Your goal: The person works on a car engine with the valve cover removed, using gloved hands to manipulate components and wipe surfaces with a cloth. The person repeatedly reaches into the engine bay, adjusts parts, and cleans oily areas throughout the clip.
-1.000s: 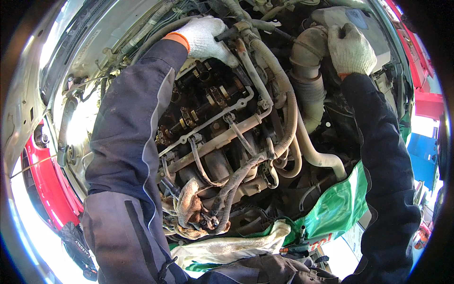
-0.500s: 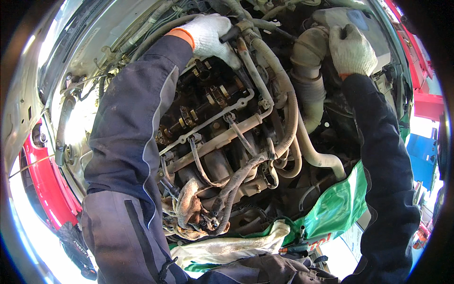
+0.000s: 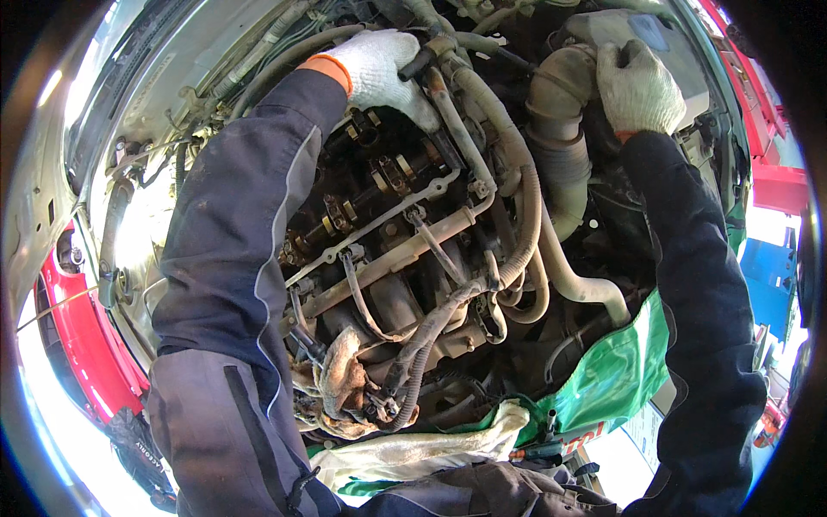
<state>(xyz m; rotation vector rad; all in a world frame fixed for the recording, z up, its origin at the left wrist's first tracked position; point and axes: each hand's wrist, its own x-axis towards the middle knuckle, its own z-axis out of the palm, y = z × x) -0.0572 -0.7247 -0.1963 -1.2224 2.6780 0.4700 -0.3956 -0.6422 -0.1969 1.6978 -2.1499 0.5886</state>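
My left hand point(image 3: 381, 76), in a white knit glove with an orange cuff, reaches to the far end of the opened engine point(image 3: 392, 177). Its thumb points down beside a metal pipe point(image 3: 461, 129), apart from the other fingers, whose tips are hidden. A black hose end point(image 3: 420, 62) lies against this hand, and I cannot tell whether it is gripped. Farther right, my right hand point(image 3: 644, 90), gloved too, is closed in a fist by the ribbed intake duct point(image 3: 556, 112) and a grey box point(image 3: 680, 65). Whatever the fist may hold is hidden.
Wiring and corrugated hoses point(image 3: 525, 172) cross the engine's right side. A dirty brown rag point(image 3: 343, 370) lies at the near left. Along the near edge are a white cloth point(image 3: 431, 452) and a green cover point(image 3: 616, 370). A red car point(image 3: 82, 345) stands beyond the left side.
Both hands stay almost in place. The right fist has shifted very slightly up and left, and the view has moved a little.
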